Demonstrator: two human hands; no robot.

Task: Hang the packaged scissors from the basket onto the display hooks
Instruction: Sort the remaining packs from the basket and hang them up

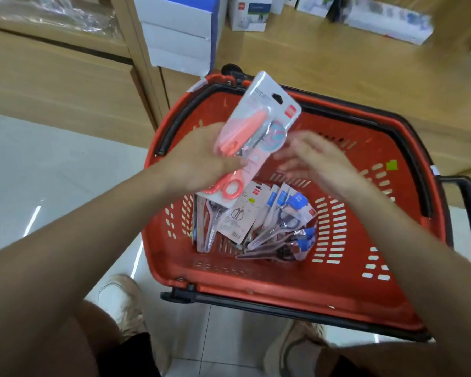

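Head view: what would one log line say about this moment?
left hand: grips pink carded scissors pack | right hand: open, near pack, blurred | red plastic basket: more scissors packs inside | hooks: unseen

Red slotted plastic basket (351, 281) is open on top, with free entry along the near wall. Pink blister-packed scissors (256, 126), held in the left hand (199, 159), and the right hand (318, 161) block the far half. Pile of packaged scissors (256, 221) covers the floor centre.

Plastic basket (365, 281), glossy plastic scissors pack (267, 104), matt wood shelf (337, 63), shiny floor (52, 172).
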